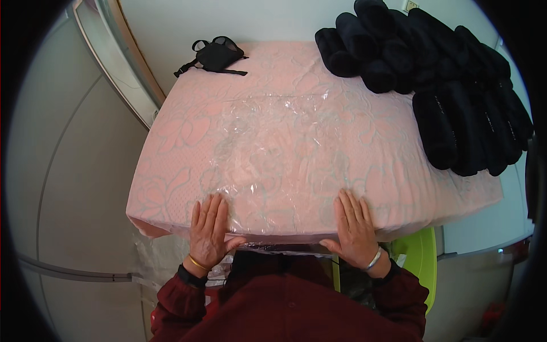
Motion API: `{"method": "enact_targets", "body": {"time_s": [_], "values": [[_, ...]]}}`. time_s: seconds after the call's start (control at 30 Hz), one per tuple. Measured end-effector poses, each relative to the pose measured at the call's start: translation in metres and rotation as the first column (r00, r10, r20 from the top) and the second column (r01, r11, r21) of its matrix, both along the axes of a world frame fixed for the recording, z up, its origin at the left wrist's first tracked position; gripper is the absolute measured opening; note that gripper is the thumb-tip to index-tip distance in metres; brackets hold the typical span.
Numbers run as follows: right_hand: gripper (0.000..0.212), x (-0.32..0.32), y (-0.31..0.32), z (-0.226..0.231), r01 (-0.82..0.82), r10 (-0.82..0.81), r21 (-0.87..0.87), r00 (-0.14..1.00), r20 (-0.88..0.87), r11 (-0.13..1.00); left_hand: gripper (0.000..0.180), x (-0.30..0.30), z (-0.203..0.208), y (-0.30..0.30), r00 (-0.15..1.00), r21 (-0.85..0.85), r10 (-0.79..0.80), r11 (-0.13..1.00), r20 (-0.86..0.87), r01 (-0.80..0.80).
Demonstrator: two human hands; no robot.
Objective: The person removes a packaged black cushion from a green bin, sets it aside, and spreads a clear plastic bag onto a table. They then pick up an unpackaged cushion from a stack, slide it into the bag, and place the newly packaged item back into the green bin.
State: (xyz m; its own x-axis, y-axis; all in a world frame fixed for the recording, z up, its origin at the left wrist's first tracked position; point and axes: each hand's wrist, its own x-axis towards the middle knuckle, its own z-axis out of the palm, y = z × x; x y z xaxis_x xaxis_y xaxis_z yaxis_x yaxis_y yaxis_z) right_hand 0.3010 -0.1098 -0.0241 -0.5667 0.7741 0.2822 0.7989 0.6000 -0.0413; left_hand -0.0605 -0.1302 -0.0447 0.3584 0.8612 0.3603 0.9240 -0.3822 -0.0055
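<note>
Clear plastic film (268, 154) lies mid-way across the pink cloth (162, 165); left hand (209, 231) and right hand (355, 231) rest flat, fingers extended, gripping nothing, by its near end. Light, even palms should smooth it best.

Clear plastic (273, 162) lay across a pink, floral-draped surface (165, 171), ahead of and between the left hand (208, 232) and right hand (355, 232). A black strapped item (219, 58) sat far beyond the left; black rolls (421, 68) were heaped beyond the right.
</note>
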Motion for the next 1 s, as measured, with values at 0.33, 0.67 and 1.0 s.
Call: {"method": "enact_targets", "body": {"time_s": [0.33,0.67,1.0], "values": [[0.076,-0.005,-0.034,0.012,-0.032,0.037,0.036,0.987,-0.157,0.999,0.076,0.013,0.002,-0.033,0.995,0.187,-0.091,0.979,0.045,0.082],[0.085,-0.035,0.007,0.003,-0.078,0.064,-0.094,0.987,-0.146,0.993,0.095,0.083,0.021,0.011,0.981,-0.168,-0.193,0.967,0.006,0.191],[0.092,0.007,0.017,0.003,0.029,-0.035,-0.089,0.997,-0.068,0.996,0.102,-0.003,0.027,0.02,1.0,-0.111,-0.021,0.994,-0.016,0.019]]}}
